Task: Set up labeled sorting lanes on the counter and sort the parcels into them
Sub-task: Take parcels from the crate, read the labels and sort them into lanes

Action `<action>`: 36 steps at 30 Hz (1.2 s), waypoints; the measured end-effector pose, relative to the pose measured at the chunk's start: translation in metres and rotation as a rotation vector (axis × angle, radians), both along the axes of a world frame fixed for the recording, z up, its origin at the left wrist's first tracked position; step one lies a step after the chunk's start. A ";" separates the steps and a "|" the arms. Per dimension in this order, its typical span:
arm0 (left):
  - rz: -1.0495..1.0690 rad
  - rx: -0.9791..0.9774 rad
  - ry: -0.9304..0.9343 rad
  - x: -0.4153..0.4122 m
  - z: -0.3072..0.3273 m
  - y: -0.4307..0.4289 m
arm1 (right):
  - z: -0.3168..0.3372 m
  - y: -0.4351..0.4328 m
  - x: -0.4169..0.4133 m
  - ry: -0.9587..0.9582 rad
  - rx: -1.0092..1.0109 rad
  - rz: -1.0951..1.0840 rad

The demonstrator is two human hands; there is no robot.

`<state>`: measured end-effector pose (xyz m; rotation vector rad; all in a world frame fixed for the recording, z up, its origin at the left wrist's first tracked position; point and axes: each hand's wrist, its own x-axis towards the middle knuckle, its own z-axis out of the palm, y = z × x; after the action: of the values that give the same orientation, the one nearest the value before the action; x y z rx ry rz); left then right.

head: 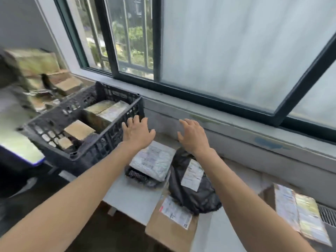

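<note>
Both my arms reach forward over the white counter (131, 197). My left hand (137, 132) hovers with spread fingers by the right wall of a black plastic crate (101, 142), holding nothing. My right hand (193, 136) is open too, raised near the wall under the window. Below the hands lie a grey mailer with a label (152, 160), a black poly bag with a white label (192, 188), a flat brown cardboard parcel (171, 222) and a small black pouch (138, 176). The crate holds several cardboard boxes (105, 110).
A labelled cardboard box (298, 210) sits at the counter's right end beside a vent grille (327, 215). Stacked cartons (36, 70) stand at the far left. A window with dark frames (200, 91) runs along the back. Dark floor lies below the counter's left edge.
</note>
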<state>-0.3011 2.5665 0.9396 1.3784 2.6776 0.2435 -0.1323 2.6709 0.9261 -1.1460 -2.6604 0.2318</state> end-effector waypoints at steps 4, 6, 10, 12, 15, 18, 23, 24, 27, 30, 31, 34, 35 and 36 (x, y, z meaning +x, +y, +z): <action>0.125 -0.018 -0.011 -0.088 0.005 -0.057 | 0.008 -0.041 -0.101 0.037 0.017 0.122; 0.188 -0.017 -0.035 -0.123 0.000 -0.079 | 0.008 -0.059 -0.143 0.044 0.012 0.179; 0.272 -0.012 -0.048 -0.175 -0.015 -0.109 | 0.000 -0.082 -0.210 0.034 0.012 0.278; 0.311 -0.024 -0.064 -0.195 -0.022 -0.117 | -0.006 -0.086 -0.236 0.016 -0.008 0.320; 0.365 -0.036 -0.055 -0.224 -0.030 -0.123 | -0.014 -0.085 -0.269 -0.001 -0.028 0.373; 0.422 -0.041 -0.078 -0.250 -0.039 -0.124 | -0.024 -0.083 -0.301 0.011 -0.046 0.439; 0.444 -0.090 -0.128 -0.291 -0.063 -0.112 | -0.047 -0.076 -0.343 -0.008 -0.100 0.497; 0.443 -0.103 -0.132 -0.298 -0.068 -0.109 | -0.052 -0.075 -0.349 -0.015 -0.106 0.498; 0.429 -0.161 -0.162 -0.320 -0.086 -0.101 | -0.067 -0.074 -0.365 -0.046 -0.146 0.501; 0.407 -0.252 -0.245 -0.346 -0.106 -0.092 | -0.081 -0.069 -0.378 -0.077 -0.187 0.480; 0.397 -0.288 -0.265 -0.354 -0.110 -0.088 | -0.084 -0.067 -0.381 -0.086 -0.204 0.466; 0.411 -0.415 -0.272 -0.373 -0.123 -0.078 | -0.093 -0.059 -0.388 -0.119 -0.237 0.449; 0.427 -0.452 -0.274 -0.379 -0.128 -0.075 | -0.095 -0.057 -0.392 -0.123 -0.242 0.443; 0.442 -0.489 -0.284 -0.383 -0.133 -0.074 | -0.097 -0.055 -0.393 -0.125 -0.244 0.437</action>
<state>-0.6837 2.4927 0.8066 0.5639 2.5258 -0.1621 -0.5252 2.6163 0.8293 -0.6347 -3.0338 0.5912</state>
